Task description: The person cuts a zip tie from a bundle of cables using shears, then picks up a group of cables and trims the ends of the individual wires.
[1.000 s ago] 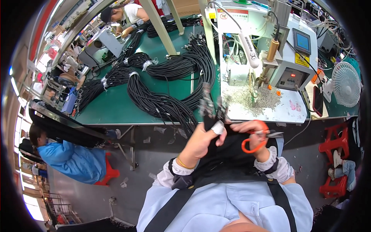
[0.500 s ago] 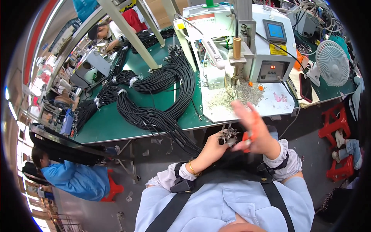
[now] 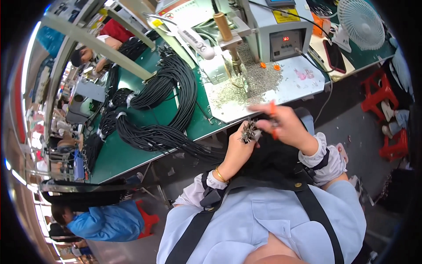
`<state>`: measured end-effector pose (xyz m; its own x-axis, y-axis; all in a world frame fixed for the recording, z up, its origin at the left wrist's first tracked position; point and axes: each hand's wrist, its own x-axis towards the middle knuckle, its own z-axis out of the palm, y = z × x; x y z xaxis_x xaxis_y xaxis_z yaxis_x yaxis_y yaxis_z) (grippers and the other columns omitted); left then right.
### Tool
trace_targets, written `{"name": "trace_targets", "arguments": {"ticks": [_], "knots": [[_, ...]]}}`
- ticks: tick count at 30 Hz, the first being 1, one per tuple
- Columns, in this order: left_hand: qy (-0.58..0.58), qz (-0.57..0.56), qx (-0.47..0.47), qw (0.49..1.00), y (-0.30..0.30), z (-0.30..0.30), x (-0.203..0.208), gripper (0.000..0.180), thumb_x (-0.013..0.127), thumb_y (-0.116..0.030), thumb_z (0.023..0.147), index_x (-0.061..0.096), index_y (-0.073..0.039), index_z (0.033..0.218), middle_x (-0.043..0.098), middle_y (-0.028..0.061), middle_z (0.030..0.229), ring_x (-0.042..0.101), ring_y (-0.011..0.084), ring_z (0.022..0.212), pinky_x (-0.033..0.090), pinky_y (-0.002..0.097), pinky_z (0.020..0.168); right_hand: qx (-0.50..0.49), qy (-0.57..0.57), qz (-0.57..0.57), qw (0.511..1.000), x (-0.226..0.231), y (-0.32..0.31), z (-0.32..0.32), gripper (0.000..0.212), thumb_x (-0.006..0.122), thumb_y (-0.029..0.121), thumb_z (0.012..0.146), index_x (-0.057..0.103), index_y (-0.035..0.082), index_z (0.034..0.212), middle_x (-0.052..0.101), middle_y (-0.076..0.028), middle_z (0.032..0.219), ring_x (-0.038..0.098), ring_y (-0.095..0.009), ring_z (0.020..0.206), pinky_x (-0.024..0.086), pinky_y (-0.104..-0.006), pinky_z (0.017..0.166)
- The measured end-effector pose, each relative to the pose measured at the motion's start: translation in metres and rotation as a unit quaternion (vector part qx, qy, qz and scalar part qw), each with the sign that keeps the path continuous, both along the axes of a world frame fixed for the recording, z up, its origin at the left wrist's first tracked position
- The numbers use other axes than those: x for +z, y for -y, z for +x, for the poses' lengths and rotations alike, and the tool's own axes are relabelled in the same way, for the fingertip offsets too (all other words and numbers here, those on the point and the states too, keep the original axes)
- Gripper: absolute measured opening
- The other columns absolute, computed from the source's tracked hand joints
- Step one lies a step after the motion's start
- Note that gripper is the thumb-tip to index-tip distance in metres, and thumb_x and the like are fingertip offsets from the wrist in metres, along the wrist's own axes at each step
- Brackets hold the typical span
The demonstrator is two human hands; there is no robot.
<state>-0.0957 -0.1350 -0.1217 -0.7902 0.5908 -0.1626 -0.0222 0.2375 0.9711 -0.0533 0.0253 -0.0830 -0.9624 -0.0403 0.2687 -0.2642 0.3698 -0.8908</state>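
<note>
In front of the table's near edge, my left hand (image 3: 237,148) is closed round a bundle of cable ends (image 3: 249,132). Their stripped, metallic-looking tips fan out above my fist. Just to the right, my right hand (image 3: 289,128) holds a small orange-handled hand tool (image 3: 274,119), its index finger stretched toward the left. Motion blur and the fingers hide the tool's jaws, so its exact kind is unclear. Long black cables (image 3: 176,140) run across the green table and over its edge toward my left hand.
A bench machine (image 3: 237,57) stands beyond my hands, with small metal bits (image 3: 259,83) scattered on its white plate (image 3: 303,90). A white fan (image 3: 361,24) and a phone (image 3: 334,56) are at the right. Red stools (image 3: 380,94) stand beyond. A person in blue (image 3: 107,222) sits at the lower left.
The view has shifted, so the table and machine appear higher and further left. My right hand still holds the orange-handled tool beside the cable ends; my left hand keeps its grip.
</note>
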Motion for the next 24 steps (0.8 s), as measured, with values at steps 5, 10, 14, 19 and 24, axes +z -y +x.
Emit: {"name": "trace_targets", "arguments": {"ticks": [5,10,14,19,24], "knots": [[0.164,0.17,-0.054,0.97,-0.013,-0.021,-0.013,0.016,0.053,0.0,0.079,0.052,0.001,0.095,0.06,0.0078,0.076,0.058,0.0126,0.066,0.046,0.0281,0.062,-0.035,0.1,-0.299,0.948,-0.03,-0.007,0.001,0.023,0.054,0.012,0.085,0.055,-0.002,0.103,0.062,-0.012,0.09,0.059,-0.01,0.077,0.046,-0.0238,0.064],[-0.028,0.06,-0.018,0.998,-0.021,-0.04,-0.028,0.014,0.055,0.001,0.077,0.054,0.0,0.091,0.06,0.0096,0.073,0.059,0.0168,0.061,0.046,0.0286,0.058,-0.484,-0.224,-0.141,0.834,-0.06,-0.088,-0.023,0.02,0.046,0.01,0.088,0.053,-0.004,0.101,0.059,-0.012,0.1,0.057,-0.012,0.076,0.045,-0.0224,0.066],[-0.251,-0.016,-0.065,0.966,-0.029,-0.039,-0.04,0.015,0.058,0.001,0.073,0.055,0.0,0.088,0.06,0.0122,0.072,0.059,0.0231,0.061,0.047,0.0289,0.061,-0.544,-0.348,-0.124,0.753,-0.101,-0.172,-0.04,0.023,0.043,0.008,0.088,0.049,-0.005,0.105,0.055,-0.015,0.111,0.054,-0.016,0.094,0.041,-0.0265,0.082],[-0.413,-0.068,-0.102,0.902,-0.017,-0.041,-0.05,0.039,0.057,0.003,0.054,0.059,-0.006,0.092,0.06,0.014,0.079,0.059,0.031,0.07,0.047,0.0355,0.062,-0.534,-0.356,-0.18,0.745,-0.108,-0.171,-0.043,0.019,0.045,0.006,0.087,0.046,-0.003,0.104,0.054,-0.014,0.112,0.049,-0.017,0.105,0.033,-0.0288,0.093],[-0.44,-0.104,-0.052,0.89,-0.025,-0.038,-0.041,0.023,0.064,-0.005,0.063,0.06,-0.005,0.086,0.061,0.0142,0.075,0.06,0.0302,0.069,0.047,0.0329,0.062,-0.567,-0.282,-0.153,0.759,-0.104,-0.183,-0.053,0.018,0.045,0.008,0.087,0.047,-0.004,0.102,0.055,-0.013,0.107,0.051,-0.016,0.097,0.036,-0.0283,0.088]]}}
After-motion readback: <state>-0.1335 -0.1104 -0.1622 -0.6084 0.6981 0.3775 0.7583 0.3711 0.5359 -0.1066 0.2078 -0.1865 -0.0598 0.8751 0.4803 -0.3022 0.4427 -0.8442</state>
